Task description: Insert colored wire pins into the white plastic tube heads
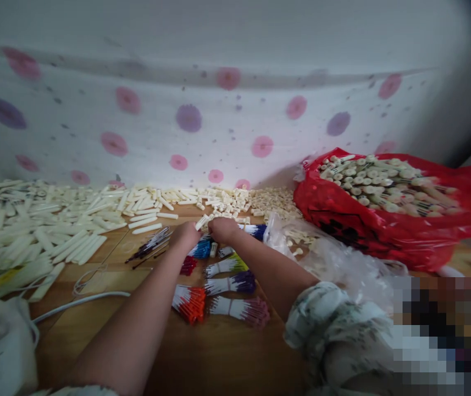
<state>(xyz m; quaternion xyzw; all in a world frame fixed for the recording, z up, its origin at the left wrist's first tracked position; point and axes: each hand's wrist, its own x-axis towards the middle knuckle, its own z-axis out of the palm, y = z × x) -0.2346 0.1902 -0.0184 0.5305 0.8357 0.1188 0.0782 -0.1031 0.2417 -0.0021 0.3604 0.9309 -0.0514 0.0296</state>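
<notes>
My left hand is closed, fingers pinched on a short cream plastic piece that juts out toward my other hand. Just to its right, my right hand has its fingers bent together; what they hold, if anything, is hidden. Below the hands lie banded bundles of thin white sticks like pen refills, with coloured ends: blue, red, yellow, purple, orange and mauve. Dark-tipped refills lie left of my left hand.
Cream tubes are heaped on the left, short cream pieces and small beige parts behind the hands. An open red bag of pen-like pieces stands right, beside clear plastic. A white cable crosses the wooden table.
</notes>
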